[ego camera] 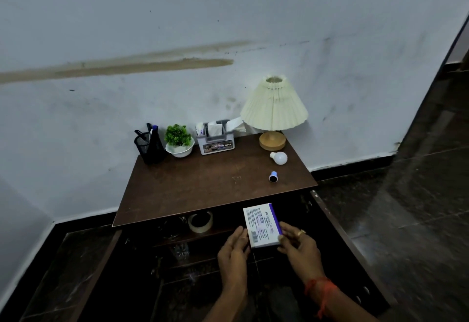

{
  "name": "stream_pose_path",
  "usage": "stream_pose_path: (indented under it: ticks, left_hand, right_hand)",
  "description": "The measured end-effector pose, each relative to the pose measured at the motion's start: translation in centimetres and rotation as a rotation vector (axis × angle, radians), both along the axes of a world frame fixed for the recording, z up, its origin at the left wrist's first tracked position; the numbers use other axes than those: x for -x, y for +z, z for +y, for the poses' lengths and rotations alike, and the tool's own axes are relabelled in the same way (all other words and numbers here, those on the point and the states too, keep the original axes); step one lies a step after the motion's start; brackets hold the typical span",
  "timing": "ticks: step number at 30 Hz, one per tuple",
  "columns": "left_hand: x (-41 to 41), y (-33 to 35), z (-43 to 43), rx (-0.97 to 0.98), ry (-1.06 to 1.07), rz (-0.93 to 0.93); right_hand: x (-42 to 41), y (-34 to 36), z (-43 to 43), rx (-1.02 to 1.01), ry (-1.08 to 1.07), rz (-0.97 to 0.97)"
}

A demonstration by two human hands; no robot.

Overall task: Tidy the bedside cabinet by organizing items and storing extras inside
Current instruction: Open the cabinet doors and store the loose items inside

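A white box with a purple edge (261, 225) hovers in front of the open bedside cabinet (215, 184), just below its top. My right hand (297, 245) pinches the box's right side with curled fingers. My left hand (234, 248) touches its left edge with straight fingers. On the shelf inside lies a roll of tape (200, 221). On the cabinet top stand a black mesh pen holder (148, 145), a small green plant in a white bowl (179, 140), a grey organizer with tissues (215, 137) and a pleated lamp (274, 111).
A loose white bulb (279, 157) and a small blue-capped cylinder (273, 177) lie on the top's right side. Both cabinet doors stand open, the right one (352, 245) beside my right arm. Dark objects sit on the lower shelves, unclear. Dark tiled floor surrounds the cabinet.
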State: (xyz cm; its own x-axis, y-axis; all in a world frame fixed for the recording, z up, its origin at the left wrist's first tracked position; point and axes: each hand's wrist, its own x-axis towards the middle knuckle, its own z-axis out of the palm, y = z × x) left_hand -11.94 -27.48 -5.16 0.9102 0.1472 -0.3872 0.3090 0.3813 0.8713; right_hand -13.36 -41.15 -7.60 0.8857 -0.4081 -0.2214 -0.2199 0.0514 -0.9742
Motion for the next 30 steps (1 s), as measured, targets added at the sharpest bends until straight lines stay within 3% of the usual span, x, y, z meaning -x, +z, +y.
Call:
stream_pose_path:
  ticks: [7,30]
  left_hand:
    - [-0.2,-2.3,-1.9,-0.015,-0.042,0.022]
    - [-14.1,-12.3,-6.5,-0.076,-0.062,0.06]
  right_hand:
    - [-0.1,-2.4,-2.1,-0.014,-0.019,0.061]
    - [-15.2,-11.1,-4.8,-0.074,-0.2,0.219]
